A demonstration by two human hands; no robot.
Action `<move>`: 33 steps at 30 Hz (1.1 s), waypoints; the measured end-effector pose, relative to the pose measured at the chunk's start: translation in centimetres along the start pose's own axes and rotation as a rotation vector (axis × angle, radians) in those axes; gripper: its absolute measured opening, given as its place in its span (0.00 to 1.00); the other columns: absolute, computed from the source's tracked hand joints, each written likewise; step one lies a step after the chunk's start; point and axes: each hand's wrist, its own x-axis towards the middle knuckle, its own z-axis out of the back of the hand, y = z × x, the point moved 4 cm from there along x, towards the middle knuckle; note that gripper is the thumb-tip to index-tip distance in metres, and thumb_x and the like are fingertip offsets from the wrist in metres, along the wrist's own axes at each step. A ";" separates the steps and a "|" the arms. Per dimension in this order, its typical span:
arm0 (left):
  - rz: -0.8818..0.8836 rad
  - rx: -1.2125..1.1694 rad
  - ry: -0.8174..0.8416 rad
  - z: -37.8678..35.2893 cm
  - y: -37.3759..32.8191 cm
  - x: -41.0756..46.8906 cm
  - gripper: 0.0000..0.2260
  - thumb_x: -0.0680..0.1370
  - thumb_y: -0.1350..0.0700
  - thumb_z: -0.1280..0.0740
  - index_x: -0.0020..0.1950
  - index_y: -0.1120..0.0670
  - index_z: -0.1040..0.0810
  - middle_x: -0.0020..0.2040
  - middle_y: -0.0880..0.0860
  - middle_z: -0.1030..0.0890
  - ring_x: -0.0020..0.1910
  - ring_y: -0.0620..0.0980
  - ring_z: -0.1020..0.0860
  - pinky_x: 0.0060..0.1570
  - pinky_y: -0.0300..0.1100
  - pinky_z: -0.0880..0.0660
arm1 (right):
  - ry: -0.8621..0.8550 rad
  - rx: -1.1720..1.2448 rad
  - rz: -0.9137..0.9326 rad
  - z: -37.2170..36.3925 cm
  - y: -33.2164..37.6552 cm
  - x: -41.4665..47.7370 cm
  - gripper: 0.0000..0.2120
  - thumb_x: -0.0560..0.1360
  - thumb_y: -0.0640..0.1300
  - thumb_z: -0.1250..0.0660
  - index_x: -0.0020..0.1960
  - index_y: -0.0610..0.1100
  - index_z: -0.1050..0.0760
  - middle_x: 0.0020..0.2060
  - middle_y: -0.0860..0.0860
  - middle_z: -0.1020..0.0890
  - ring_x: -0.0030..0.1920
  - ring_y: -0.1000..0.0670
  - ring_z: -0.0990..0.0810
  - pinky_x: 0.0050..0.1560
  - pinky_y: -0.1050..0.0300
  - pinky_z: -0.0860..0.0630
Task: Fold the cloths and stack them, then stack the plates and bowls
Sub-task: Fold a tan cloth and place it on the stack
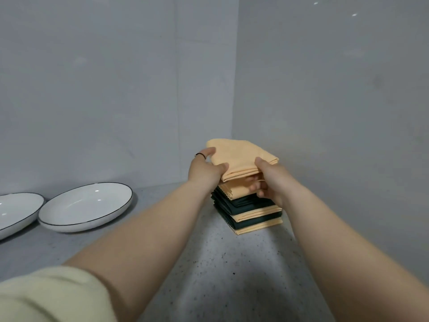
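Orange cloth [241, 156], gripped by left hand [205, 169] and right hand [270, 180], hung over the stack [250, 212]; dishes [86, 206], perhaps bowls, lay unstacked.

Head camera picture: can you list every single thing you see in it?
top cloth: 1, orange, folded, held over the stack
stack: several folded cloths, orange and dark green, on the counter by the wall corner
plates: 2, white with dark rims, side by side on the counter at left; one cut off by the frame
counter: 1, grey, speckled
walls: 2, grey, meeting behind the stack
ring: 1, dark, on a left finger
sleeve: 1, cream, left arm
left hand: grips the top cloth's left side
right hand: grips its right side, fingers underneath
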 end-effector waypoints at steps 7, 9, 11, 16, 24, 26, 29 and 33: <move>-0.057 0.237 0.100 -2.5 2.1 3.0 0.19 0.78 0.56 0.37 0.69 0.55 0.32 0.49 0.50 0.30 0.53 0.47 0.30 0.54 0.33 0.35 | -0.129 -0.046 -0.040 1.7 -1.9 3.5 0.16 0.79 0.50 0.43 0.35 0.44 0.33 0.14 0.53 0.27 0.11 0.58 0.42 0.19 0.72 0.44; -0.059 0.310 0.118 -2.7 3.0 3.5 0.19 0.78 0.53 0.37 0.69 0.53 0.32 0.50 0.50 0.28 0.59 0.50 0.29 0.63 0.38 0.35 | -0.174 -0.039 -0.039 2.0 -2.4 3.7 0.18 0.78 0.50 0.41 0.33 0.43 0.33 0.20 0.50 0.26 0.13 0.57 0.41 0.17 0.72 0.44; -0.063 0.389 0.120 -2.8 3.8 3.9 0.20 0.78 0.51 0.38 0.70 0.52 0.32 0.59 0.53 0.26 0.66 0.53 0.31 0.69 0.47 0.36 | -0.200 -0.058 -0.045 2.1 -2.8 3.6 0.19 0.78 0.51 0.41 0.32 0.43 0.33 0.25 0.49 0.28 0.19 0.54 0.39 0.19 0.69 0.43; -0.032 0.491 0.167 -2.8 5.1 4.1 0.20 0.79 0.49 0.40 0.70 0.51 0.33 0.65 0.55 0.27 0.67 0.56 0.32 0.68 0.49 0.35 | -0.252 -0.314 0.007 2.8 -2.7 3.4 0.20 0.78 0.52 0.44 0.31 0.44 0.37 0.29 0.47 0.30 0.28 0.47 0.32 0.30 0.62 0.36; -0.007 0.468 0.183 -2.7 5.2 4.0 0.21 0.73 0.46 0.40 0.67 0.44 0.30 0.65 0.56 0.28 0.67 0.57 0.33 0.69 0.50 0.37 | -0.282 -0.991 0.724 -0.3 2.8 2.7 0.12 0.79 0.42 0.45 0.58 0.40 0.27 0.59 0.44 0.24 0.61 0.45 0.30 0.56 0.56 0.36; 0.005 0.478 0.187 -2.4 5.3 3.9 0.21 0.71 0.44 0.40 0.65 0.41 0.29 0.65 0.55 0.27 0.67 0.55 0.34 0.70 0.48 0.38 | -0.069 -1.104 0.638 -1.5 2.5 4.6 0.17 0.80 0.45 0.47 0.68 0.43 0.33 0.71 0.46 0.34 0.72 0.48 0.40 0.68 0.58 0.44; -0.065 0.668 0.134 -2.1 5.3 3.9 0.16 0.79 0.47 0.44 0.66 0.41 0.30 0.65 0.51 0.28 0.69 0.53 0.37 0.68 0.43 0.43 | 0.122 -1.217 0.432 -2.1 0.4 6.7 0.20 0.81 0.50 0.52 0.67 0.44 0.32 0.69 0.45 0.32 0.69 0.46 0.35 0.68 0.54 0.38; -0.162 0.772 0.043 -1.2 5.3 3.5 0.16 0.80 0.48 0.45 0.67 0.44 0.29 0.67 0.51 0.30 0.69 0.52 0.38 0.67 0.43 0.42 | 0.145 -1.278 0.335 -1.7 -1.3 6.9 0.21 0.81 0.53 0.53 0.67 0.47 0.32 0.68 0.46 0.29 0.68 0.45 0.33 0.65 0.54 0.36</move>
